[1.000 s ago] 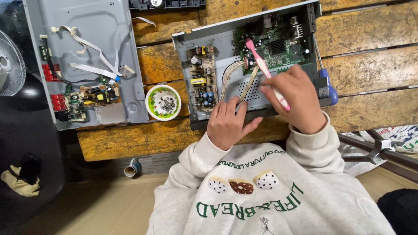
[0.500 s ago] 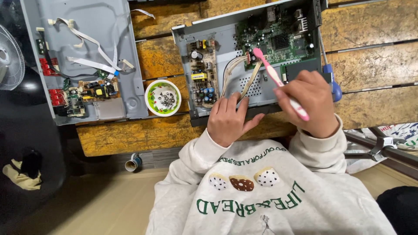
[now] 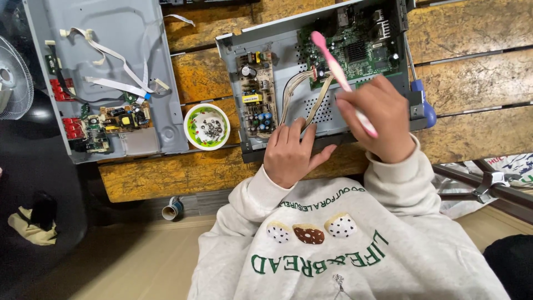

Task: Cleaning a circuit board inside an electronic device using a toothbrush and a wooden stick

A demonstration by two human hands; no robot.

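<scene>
— What's spread out in front of you?

— A worn wooden plank table (image 3: 477,72). On it, to my left, lies a grey metal cover panel (image 3: 130,50) with white ribbon cables and small circuit boards. Straight ahead sits the open grey device chassis (image 3: 277,44), holding a tan power supply board (image 3: 256,94) on its left and a green main circuit board (image 3: 358,47) at the back right.

— And between the two?

— A small round bowl (image 3: 207,126) with a green rim, full of screws.

— Your hands?

— My left hand (image 3: 291,155) rests flat, fingers spread, on the chassis's front edge, clasping nothing. My right hand (image 3: 377,119) is closed around a pink toothbrush (image 3: 333,58), whose head touches the green board's left edge.
</scene>
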